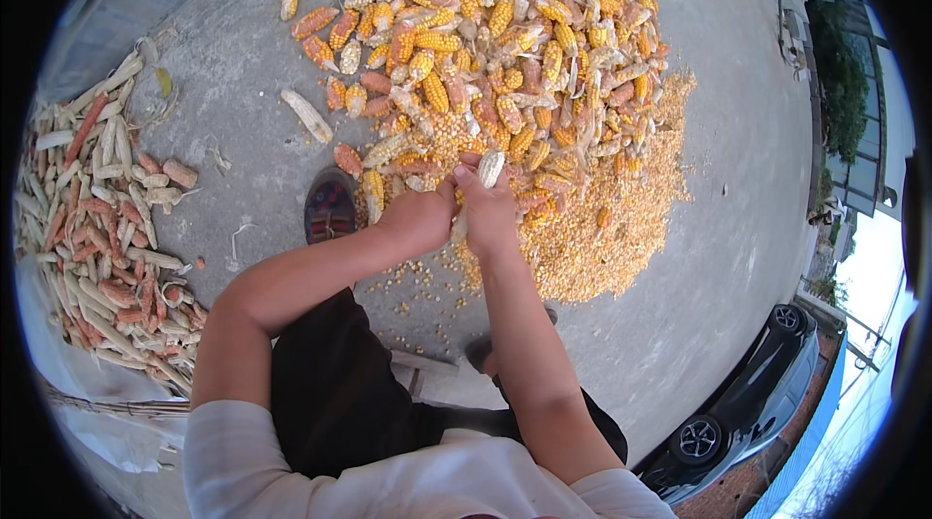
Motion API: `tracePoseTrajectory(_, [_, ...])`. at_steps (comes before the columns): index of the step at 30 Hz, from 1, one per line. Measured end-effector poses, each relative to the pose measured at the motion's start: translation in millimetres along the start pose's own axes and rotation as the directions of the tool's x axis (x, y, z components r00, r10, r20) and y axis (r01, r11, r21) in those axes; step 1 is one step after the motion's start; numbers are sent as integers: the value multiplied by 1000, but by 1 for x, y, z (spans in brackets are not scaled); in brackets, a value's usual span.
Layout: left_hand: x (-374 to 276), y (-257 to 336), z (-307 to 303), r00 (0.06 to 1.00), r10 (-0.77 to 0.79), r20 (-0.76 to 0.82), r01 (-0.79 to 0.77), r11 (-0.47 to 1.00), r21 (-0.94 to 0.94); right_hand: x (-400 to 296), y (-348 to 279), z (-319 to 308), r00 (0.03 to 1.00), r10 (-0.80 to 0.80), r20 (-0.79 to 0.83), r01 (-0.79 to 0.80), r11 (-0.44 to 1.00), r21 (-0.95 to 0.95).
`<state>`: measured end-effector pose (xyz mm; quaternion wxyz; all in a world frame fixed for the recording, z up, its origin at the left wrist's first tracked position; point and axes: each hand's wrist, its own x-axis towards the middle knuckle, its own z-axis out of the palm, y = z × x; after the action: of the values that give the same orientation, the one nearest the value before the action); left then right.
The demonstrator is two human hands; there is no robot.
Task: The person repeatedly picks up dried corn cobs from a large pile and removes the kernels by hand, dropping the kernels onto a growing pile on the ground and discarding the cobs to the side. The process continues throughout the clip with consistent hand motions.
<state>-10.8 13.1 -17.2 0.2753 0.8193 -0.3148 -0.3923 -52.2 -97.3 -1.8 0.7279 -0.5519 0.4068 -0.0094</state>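
Note:
My right hand (489,213) is closed around a pale corn cob (491,168), whose whitish end sticks out past the thumb. My left hand (422,219) presses up against it with bent fingers. What those left fingers hold is hidden. Between the two hands a pale cob end (459,225) shows; whether it belongs to the same cob I cannot tell. Just beyond the hands lies a big heap of corn ears (437,93), yellow and partly stripped. Loose kernels (597,249) spread over the ground on the right of the heap.
A pile of bare cobs (109,249) lies at the left. One pale cob (306,115) rests alone on the concrete floor (233,82). My shoe (330,206) is beside the heap, and a wooden stool (422,362) shows under me. A dark car (735,402) is parked at the lower right.

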Motion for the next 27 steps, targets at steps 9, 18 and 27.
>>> tracePoseTrajectory(9, [-8,-22,10,990,17,-139,-76,899,-431,-2,-28,12,956,-232,178,292,746,-599])
tracePoseTrajectory(18, [-16,-11,-36,847,229,479,467,110,-878,5,-42,0,976,-167,143,213,880,-425])
tracePoseTrajectory(27, [-19,-1,-36,855,182,486,408,341,-847,-17,-52,-8,793,-349,500,588,654,-475])
